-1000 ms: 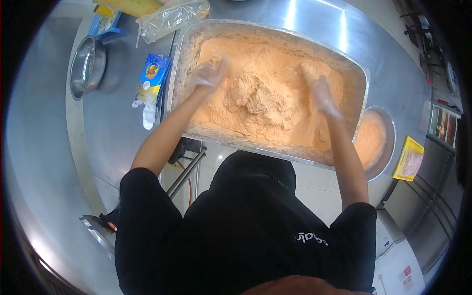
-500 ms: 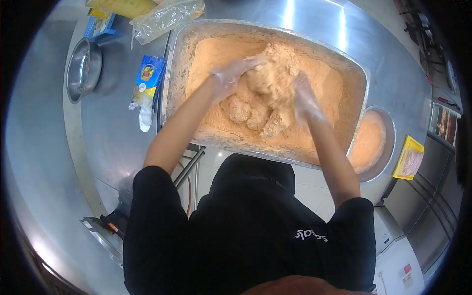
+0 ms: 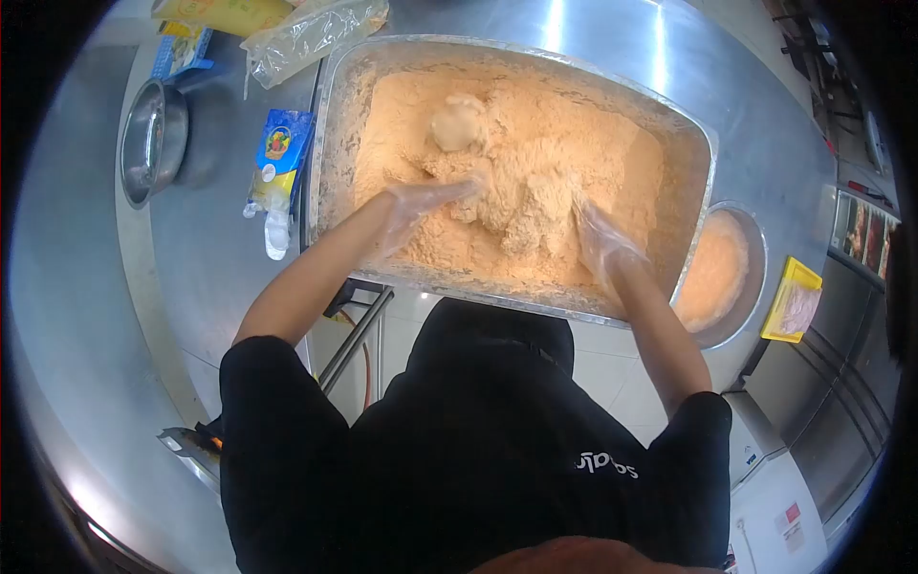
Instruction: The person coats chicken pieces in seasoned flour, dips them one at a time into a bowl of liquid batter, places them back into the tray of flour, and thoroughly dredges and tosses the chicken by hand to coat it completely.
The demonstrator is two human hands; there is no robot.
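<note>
Both gloved hands down in a big metal tray (image 3: 337, 115) of orange flour (image 3: 574, 153).

Left hand (image 3: 413, 209) flat near the tray's near-left side, fingers spread open on the flour, clamped on nothing. Right hand (image 3: 601, 241) at the near-right side, fingers apart and partly sunk in the flour, no grip on anything. Lumpy coated pieces (image 3: 521, 206) heaped between the hands, one rounded lump (image 3: 459, 122) lying farther back. Tray resting on a steel surface (image 3: 220, 268). Blue packet (image 3: 277, 153) just left of the tray, steel bowl (image 3: 148, 142) farther left, clear bag (image 3: 311, 33) behind. Round bowl of orange mix (image 3: 715, 273) touching the tray's right end, yellow container (image 3: 792, 301) beyond.
</note>
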